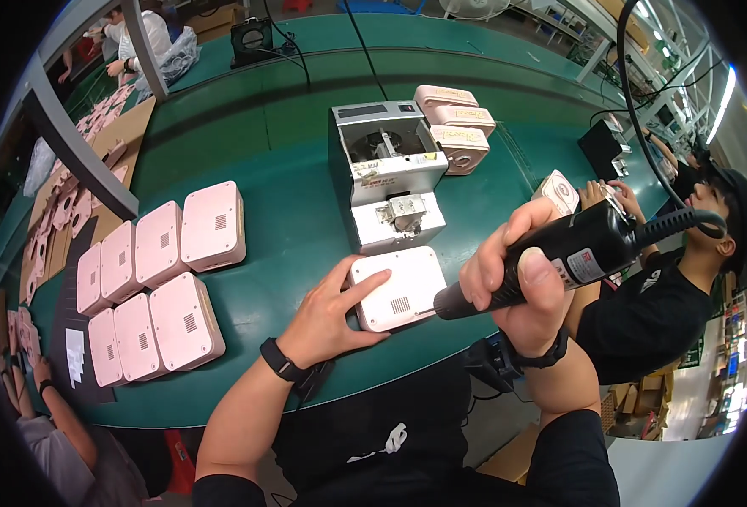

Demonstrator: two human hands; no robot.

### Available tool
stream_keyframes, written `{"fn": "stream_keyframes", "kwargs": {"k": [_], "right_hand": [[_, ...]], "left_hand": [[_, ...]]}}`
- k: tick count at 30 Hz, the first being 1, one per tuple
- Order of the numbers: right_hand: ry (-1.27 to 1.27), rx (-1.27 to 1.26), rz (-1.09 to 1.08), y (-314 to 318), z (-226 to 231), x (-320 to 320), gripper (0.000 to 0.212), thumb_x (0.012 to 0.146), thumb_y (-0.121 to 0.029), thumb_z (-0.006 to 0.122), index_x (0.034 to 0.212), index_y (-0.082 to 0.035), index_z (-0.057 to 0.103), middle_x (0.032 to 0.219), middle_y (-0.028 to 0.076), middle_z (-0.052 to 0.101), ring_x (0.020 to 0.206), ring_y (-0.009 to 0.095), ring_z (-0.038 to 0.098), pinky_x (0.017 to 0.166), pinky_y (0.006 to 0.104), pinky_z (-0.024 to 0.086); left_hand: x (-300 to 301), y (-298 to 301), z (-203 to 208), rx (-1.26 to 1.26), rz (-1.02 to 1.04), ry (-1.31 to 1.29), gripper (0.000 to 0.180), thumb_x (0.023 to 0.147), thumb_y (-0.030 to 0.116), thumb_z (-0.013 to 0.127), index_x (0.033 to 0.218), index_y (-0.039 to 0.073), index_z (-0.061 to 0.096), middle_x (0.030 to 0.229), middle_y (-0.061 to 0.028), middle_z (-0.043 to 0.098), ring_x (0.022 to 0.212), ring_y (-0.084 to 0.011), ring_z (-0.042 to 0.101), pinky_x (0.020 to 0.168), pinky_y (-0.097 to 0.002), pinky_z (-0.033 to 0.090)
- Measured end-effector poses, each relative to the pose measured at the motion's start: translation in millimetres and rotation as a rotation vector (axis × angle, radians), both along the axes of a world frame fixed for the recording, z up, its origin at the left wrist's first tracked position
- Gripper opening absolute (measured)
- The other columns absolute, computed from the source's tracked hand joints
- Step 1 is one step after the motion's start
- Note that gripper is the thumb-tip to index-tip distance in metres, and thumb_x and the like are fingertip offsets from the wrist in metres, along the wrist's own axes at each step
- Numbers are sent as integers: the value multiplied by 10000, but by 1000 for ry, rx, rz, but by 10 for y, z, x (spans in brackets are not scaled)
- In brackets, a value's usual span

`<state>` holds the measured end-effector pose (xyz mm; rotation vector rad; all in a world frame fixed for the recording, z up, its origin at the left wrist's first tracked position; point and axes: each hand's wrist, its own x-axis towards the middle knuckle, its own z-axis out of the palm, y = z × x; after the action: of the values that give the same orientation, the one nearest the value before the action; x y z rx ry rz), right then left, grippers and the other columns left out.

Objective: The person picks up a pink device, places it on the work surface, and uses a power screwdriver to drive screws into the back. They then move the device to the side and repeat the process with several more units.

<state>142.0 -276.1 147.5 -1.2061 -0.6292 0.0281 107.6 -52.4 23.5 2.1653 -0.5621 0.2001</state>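
Note:
A pink square box [407, 277] with rounded corners and a slotted vent lies on the green table in front of me. My left hand [333, 308] grips its left side, fingers over the top and thumb along the near edge. In my right hand [517, 275] is a black corded electric screwdriver [572, 249], held sideways with the fingers wrapped round its body. Its thin bit points left and reaches the box's near right corner; I cannot tell whether it sits in a screw. Just beyond the box stands a grey-and-white screw feeder [388, 165].
Several similar pink boxes [213, 224] lie in two rows at the left. More pink boxes [460, 148] stand beyond the feeder. A co-worker [669, 296] sits close on my right, hands near another pink box [557, 191]. The screwdriver's cable [635, 110] hangs from above.

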Motion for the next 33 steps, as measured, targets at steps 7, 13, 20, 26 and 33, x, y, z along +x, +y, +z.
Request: {"fn": "stream_keyframes", "kwargs": {"k": [7, 13, 20, 26, 33], "right_hand": [[33, -26, -10, 35, -168, -20, 372, 927, -332, 637, 1044, -79, 389, 693, 86, 530, 509, 163, 503, 514, 320, 444], [70, 92, 47, 105, -203, -37, 355, 892, -171, 677, 1026, -42, 374, 690, 104, 551, 546, 128, 502, 539, 292, 464], [67, -3, 62, 86, -178, -37, 374, 907, -286, 658, 1034, -72, 380, 693, 85, 532, 523, 151, 503, 529, 309, 454], [-13, 56, 73, 104, 11, 184, 341, 938, -321, 614, 1050, -82, 397, 690, 70, 522, 511, 158, 496, 522, 316, 446], [-108, 110, -197, 346, 204, 734, 186, 984, -242, 525, 1019, -72, 459, 676, 61, 508, 494, 163, 488, 498, 331, 435]], "left_hand": [[27, -5, 2, 0, 18, 3, 828, 599, 227, 899, 1364, 222, 582, 1372, -178, 484, 1153, -372, 590, 965, -433, 520], [3, -13, -9, -13, 44, 57, 811, 593, 231, 899, 1348, 236, 604, 1368, -180, 493, 1147, -369, 596, 962, -432, 522], [11, 11, -29, -17, 26, 47, 811, 601, 253, 900, 1354, 251, 600, 1374, -182, 481, 1135, -370, 597, 959, -433, 520], [17, 43, -20, 4, 17, 37, 814, 618, 264, 897, 1370, 257, 585, 1378, -184, 467, 1127, -367, 592, 954, -434, 520], [18, 34, 4, 2, -6, 12, 814, 632, 269, 892, 1381, 260, 574, 1379, -186, 464, 1127, -371, 589, 956, -435, 519]]}}
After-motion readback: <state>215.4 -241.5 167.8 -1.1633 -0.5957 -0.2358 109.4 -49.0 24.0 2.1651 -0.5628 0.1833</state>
